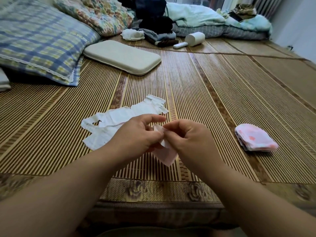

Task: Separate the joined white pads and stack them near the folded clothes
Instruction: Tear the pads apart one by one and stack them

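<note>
Two bare forearms reach in from the near edge of the woven mat (222, 93) and meet above its near middle. The left hand (136, 134) and the right hand (191, 137) are almost touching, and both pinch the top edge of one small pad (165, 154), pale pink-white, which hangs down between them just above the mat. The left thumb and curled fingers are clamped on the pad, with the forefinger stretched out over it. The right hand's fingers are curled in tight, with its fingertips on the same edge.

Just behind the left hand, a strip of white pads (123, 117) lies flat on the mat, still joined and ragged along its edges. It runs at a slant from the near left towards the middle.

Towards the near right part of the mat, well apart from the hands, sits a stack of folded pink cloths (254, 137).

At the far left corner a blue checked pillow (39, 41) rests on the mat, with a flat cream cushion (123, 56) just beside it. Along the far edge are a flowered quilt (95, 14), a heap of dark clothes (157, 26), a white cup (195, 38) lying on its side and a pale green blanket (196, 16).
</note>
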### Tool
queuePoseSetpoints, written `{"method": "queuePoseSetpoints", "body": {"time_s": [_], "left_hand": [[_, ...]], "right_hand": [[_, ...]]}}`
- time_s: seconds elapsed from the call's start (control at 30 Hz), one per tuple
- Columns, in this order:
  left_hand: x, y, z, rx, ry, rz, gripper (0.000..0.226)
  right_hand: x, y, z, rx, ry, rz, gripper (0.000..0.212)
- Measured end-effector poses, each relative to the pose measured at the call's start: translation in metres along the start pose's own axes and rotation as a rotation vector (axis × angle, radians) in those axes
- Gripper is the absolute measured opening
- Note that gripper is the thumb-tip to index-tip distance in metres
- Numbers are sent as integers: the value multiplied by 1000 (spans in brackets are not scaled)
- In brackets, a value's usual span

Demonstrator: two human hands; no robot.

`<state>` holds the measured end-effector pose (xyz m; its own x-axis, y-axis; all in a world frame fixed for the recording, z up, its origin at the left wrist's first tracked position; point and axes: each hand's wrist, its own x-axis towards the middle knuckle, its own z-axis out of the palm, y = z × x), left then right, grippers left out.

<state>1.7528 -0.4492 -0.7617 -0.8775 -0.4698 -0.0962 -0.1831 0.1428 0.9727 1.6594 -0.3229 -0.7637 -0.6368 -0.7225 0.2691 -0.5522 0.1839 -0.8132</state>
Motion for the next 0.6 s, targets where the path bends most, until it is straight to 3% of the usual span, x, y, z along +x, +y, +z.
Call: {"method": "queuePoseSetpoints", "body": {"time_s": [0.13,0.2,0.27,0.4,0.5,0.6], "left_hand": [[-1,3,-2,-38,26,-34,10],[0,5,-3,-187,47,-86,10],[3,9,-3,-369,62,-136,10],[6,12,2,-505,32,-165,10],[9,8,7,-359,22,-108,27],[12,-2,11,127,103,20,43]], "right_hand": [[-3,0,-6,225,-109,-3,21],[-3,6,-9,186,-177,20,40],[-3,12,-10,55,-212,47,45],[-2,18,-16,-4,-142,43,5],[6,27,-39,-19,12,110,10],[19,47,-86,42,218,281,12]]}}
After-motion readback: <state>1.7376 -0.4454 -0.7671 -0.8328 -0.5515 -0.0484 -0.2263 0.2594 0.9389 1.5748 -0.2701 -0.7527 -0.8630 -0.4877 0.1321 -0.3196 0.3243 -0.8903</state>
